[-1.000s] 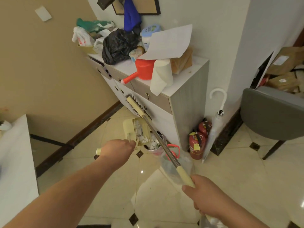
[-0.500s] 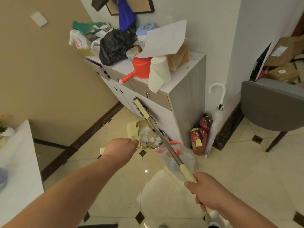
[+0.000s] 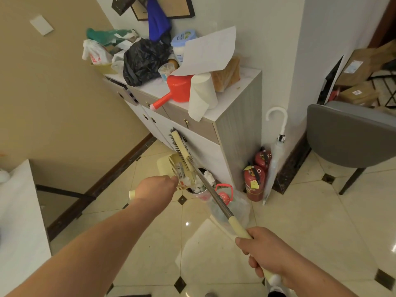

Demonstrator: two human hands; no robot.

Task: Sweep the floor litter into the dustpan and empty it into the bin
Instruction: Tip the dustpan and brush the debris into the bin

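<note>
My left hand [image 3: 156, 188] grips the handle of a pale yellow dustpan [image 3: 166, 166], which is tipped over a small round bin [image 3: 204, 183] at the foot of the cabinet. White crumpled litter [image 3: 207, 176] shows in the bin, and paper scraps cling to the pan's lip. My right hand [image 3: 264, 251] holds the cream grip of the broom [image 3: 214, 198]. The metal shaft runs up and left to the brush head [image 3: 179, 144], which sits against the dustpan's toothed edge, above the bin.
A grey and white cabinet [image 3: 237, 133] piled with bags, a red scoop and a paper roll stands behind the bin. Two red fire extinguishers [image 3: 255, 181] and a white umbrella [image 3: 276, 155] lean at its right. A grey chair [image 3: 351, 138] is far right, a white table [image 3: 19, 215] left.
The dustpan has tilted further over the bin and the brush head has shifted along its edge. The view has moved slightly closer; both hands keep their grips.
</note>
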